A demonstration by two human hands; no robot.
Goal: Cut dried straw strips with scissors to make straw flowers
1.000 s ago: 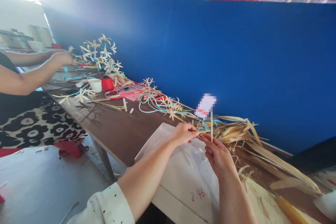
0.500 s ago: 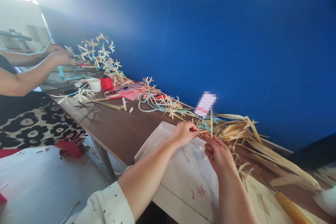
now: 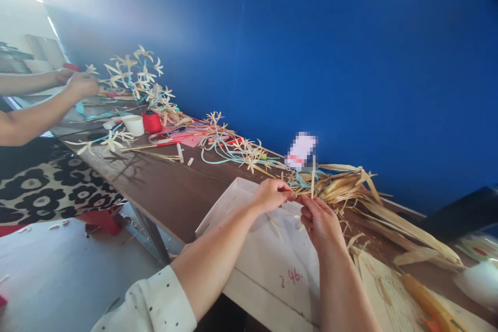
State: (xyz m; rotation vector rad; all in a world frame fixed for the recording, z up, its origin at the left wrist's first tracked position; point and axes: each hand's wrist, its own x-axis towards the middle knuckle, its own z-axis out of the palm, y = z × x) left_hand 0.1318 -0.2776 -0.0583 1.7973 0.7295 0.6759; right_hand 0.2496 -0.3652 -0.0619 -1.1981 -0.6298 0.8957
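My left hand (image 3: 272, 194) is closed in a pinch over the far end of a pale box lid (image 3: 218, 205); what lies between its fingertips is too small to make out. Just right of it, my right hand (image 3: 321, 220) is closed on a thin pale strip (image 3: 313, 179), which sticks up from between thumb and fingers. The fingertips of both hands almost meet. Behind them lies a bundle of dried husks (image 3: 342, 187) with some light blue ribbon (image 3: 301, 179). A few pale bits rest on the lid below my hands.
Husk flowers (image 3: 251, 155) on blue stems, a red thread spool (image 3: 151, 122) and a white cup (image 3: 133, 125) line the table's left. At right lies a yellow-handled tool (image 3: 428, 303) on a board. A blue partition (image 3: 350, 72) stands behind. A co-worker's hands (image 3: 81, 84) work at far left.
The view has shifted slightly, so most things sit a little further left. My hands keep nearly the same pinched pose. The co-worker's hands have moved a little.
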